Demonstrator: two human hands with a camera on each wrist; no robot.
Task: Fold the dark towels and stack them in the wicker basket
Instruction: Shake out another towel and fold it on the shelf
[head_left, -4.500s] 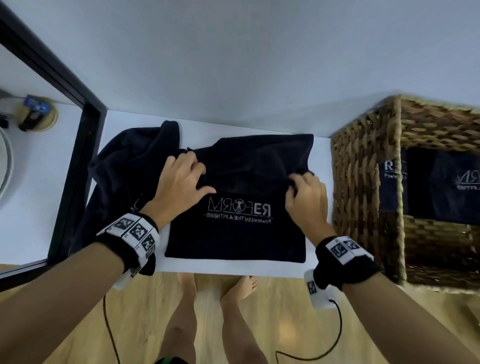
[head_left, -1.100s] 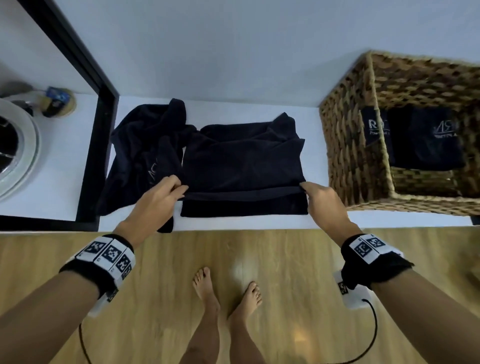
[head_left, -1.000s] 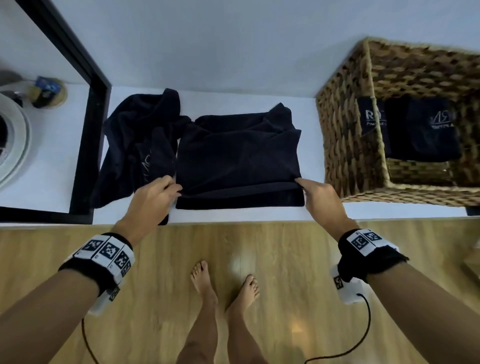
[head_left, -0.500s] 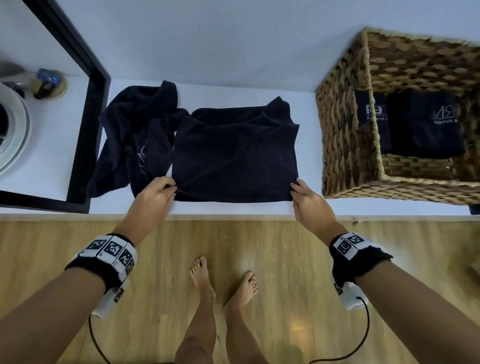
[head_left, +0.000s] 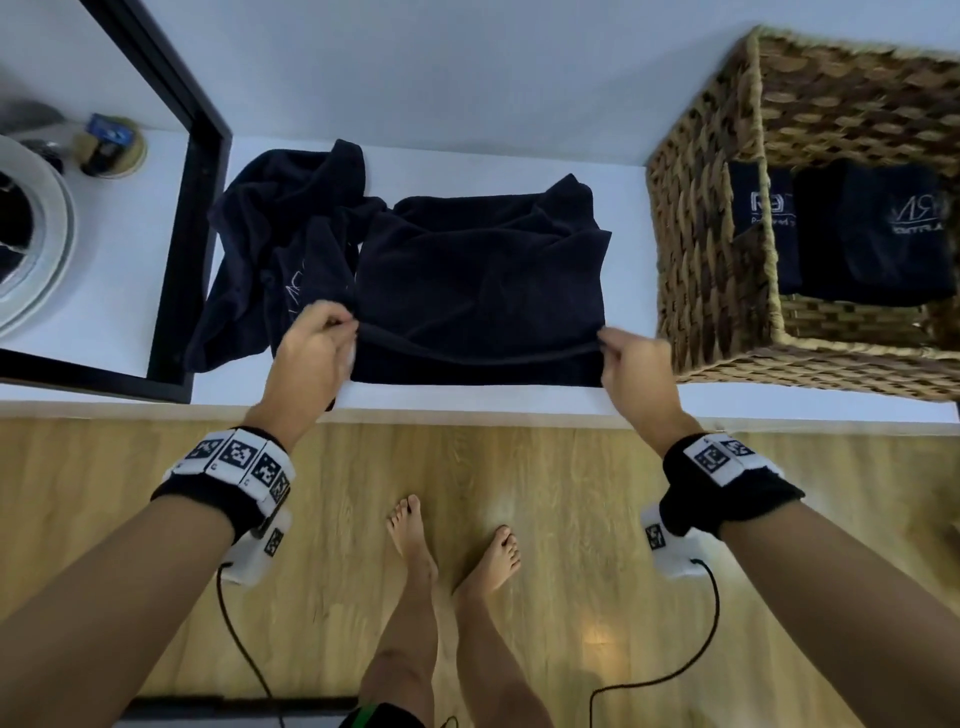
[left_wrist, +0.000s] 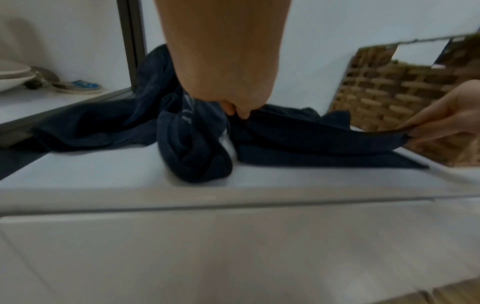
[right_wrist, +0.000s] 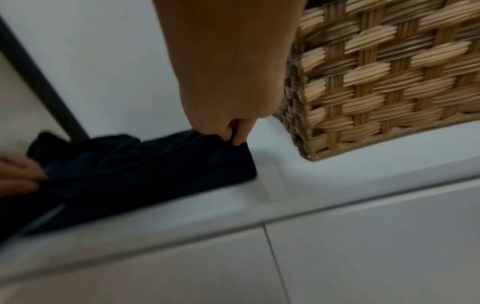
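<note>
My left hand (head_left: 311, 348) and right hand (head_left: 636, 358) pinch the near corners of the half-folded towel (head_left: 478, 280) at frame centre on the desk (head_left: 467, 402); uneven lift could skew the fold or snag the crumpled towel (head_left: 280, 249).

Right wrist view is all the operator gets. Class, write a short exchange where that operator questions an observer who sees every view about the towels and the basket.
Operator: Is anything inside the basket? I only see its outer wall.
Observer: Yes, folded towels with white logos lie inside the wicker basket.
Operator: Is there another towel to fold?
Observer: One crumpled towel lies just left of the towel being folded, by the black frame.
</note>
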